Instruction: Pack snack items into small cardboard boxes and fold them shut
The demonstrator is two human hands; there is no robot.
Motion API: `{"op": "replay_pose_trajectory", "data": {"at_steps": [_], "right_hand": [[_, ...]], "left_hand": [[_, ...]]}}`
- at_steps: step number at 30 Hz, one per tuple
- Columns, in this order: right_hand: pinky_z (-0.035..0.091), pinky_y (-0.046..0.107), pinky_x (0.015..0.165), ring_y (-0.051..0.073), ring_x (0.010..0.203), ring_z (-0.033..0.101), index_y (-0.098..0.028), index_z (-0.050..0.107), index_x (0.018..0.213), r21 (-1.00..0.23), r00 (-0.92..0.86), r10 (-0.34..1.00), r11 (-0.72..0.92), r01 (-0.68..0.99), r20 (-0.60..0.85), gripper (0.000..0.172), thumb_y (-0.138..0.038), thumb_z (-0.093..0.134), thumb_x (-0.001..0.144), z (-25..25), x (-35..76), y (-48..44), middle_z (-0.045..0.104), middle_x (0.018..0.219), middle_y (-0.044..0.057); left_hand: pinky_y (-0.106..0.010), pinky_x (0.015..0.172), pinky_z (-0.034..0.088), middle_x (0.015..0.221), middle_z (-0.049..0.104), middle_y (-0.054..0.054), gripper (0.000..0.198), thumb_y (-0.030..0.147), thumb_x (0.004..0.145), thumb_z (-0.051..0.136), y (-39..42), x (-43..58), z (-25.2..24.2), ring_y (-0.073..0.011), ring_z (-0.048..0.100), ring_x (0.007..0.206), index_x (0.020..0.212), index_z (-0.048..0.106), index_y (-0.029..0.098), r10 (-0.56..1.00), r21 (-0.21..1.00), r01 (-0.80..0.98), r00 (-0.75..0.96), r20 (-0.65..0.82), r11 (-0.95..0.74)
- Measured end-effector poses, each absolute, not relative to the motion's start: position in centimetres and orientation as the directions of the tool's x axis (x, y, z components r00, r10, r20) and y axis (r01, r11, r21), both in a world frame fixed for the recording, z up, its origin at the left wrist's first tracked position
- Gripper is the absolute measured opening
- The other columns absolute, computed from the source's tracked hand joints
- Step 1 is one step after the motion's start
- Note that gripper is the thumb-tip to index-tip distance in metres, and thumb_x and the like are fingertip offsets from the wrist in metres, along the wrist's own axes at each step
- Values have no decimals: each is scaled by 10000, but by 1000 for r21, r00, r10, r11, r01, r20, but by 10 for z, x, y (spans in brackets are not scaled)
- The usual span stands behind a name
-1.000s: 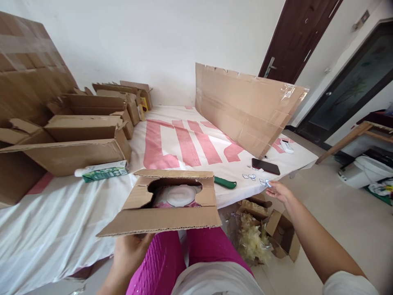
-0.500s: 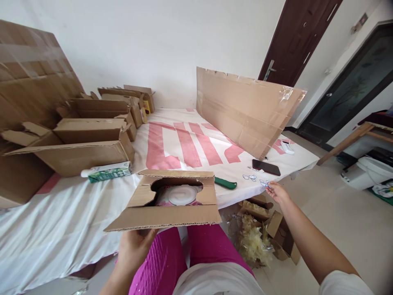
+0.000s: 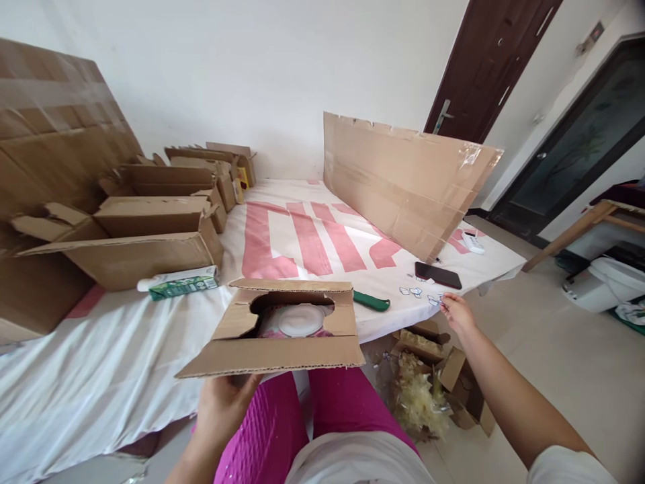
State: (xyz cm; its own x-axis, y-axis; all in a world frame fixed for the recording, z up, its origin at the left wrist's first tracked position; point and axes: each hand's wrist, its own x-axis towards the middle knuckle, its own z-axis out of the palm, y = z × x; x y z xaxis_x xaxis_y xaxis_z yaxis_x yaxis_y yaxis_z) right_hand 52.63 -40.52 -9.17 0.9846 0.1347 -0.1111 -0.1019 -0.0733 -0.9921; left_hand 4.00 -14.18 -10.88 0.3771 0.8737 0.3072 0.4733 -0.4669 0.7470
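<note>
My left hand (image 3: pixel 225 407) grips a cardboard box (image 3: pixel 282 353) from below, its near flap spread outward. Through the cut-out opening in its top shows a round white lid (image 3: pixel 301 320) with pink patterned material around it. At the table's right front edge, my right hand (image 3: pixel 457 313) is closed in a pinch at a small blue-edged white piece (image 3: pixel 441 297). Several similar blue-edged pieces (image 3: pixel 415 292) lie to the left of those fingertips. Behind them is a black phone (image 3: pixel 437 275). A green handle (image 3: pixel 371 300) rests just right of the box.
Several open cardboard boxes (image 3: pixel 146 249) line the left side, with a green-and-white carton (image 3: pixel 184 282) before them. A large cardboard sheet (image 3: pixel 398 181) stands upright at the back right. Scrap cardboard and yellowish crumpled wrap (image 3: pixel 418 400) lie on the floor below the table edge.
The right hand has shifted very slightly up and to the right at the small pieces. The left hand still holds the box in nearly the same place.
</note>
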Motion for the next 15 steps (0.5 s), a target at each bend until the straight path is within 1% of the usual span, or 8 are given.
{"op": "replay_pose_trajectory", "data": {"at_steps": [3,5,6,11,13,15], "right_hand": [[446,197,473,73,493,522,-156,592,772,-991,987,156,-129,-20,-40,209,-269,762,734,-90,527,-397,563,603,-62],[442,209,480,89,494,523,-170,601,751,-984,985,171,-173,38,8,236,-251,791,637,-89,529,-393,553,569,-65],[444,216,489,96,502,526,-175,609,748,-978,983,179,-199,64,28,235,-249,787,613,-88,530,-391,554,565,-64],[476,240,569,139,608,584,-193,628,710,-924,978,199,-356,138,69,192,-251,748,571,-85,538,-389,627,629,-23],[489,247,593,156,655,609,-199,627,700,-898,979,196,-417,141,63,180,-268,745,582,-84,540,-393,652,656,-10],[498,255,581,161,640,616,-200,618,684,-874,980,199,-471,123,31,175,-290,748,609,-85,540,-397,646,629,-5]], "left_hand": [[-401,718,545,911,725,-151,666,772,692,505,-142,40,-110,-331,691,878,907,637,155,871,742,475,377,316,-474],[-389,684,546,877,729,-144,659,773,689,507,-141,39,-112,-322,696,835,885,642,158,872,738,481,377,313,-473],[-384,676,546,866,730,-141,654,772,688,510,-141,39,-113,-318,697,822,875,644,159,872,736,484,373,316,-473],[-373,684,548,825,734,-121,640,776,692,511,-139,37,-118,-305,700,807,840,654,170,860,712,491,369,351,-502],[-364,665,547,822,737,-120,649,782,694,505,-140,37,-118,-300,702,793,842,660,169,858,713,486,376,350,-504],[-355,644,544,806,737,-115,645,786,696,500,-140,37,-116,-294,702,769,824,659,174,856,716,481,384,346,-506]]}}
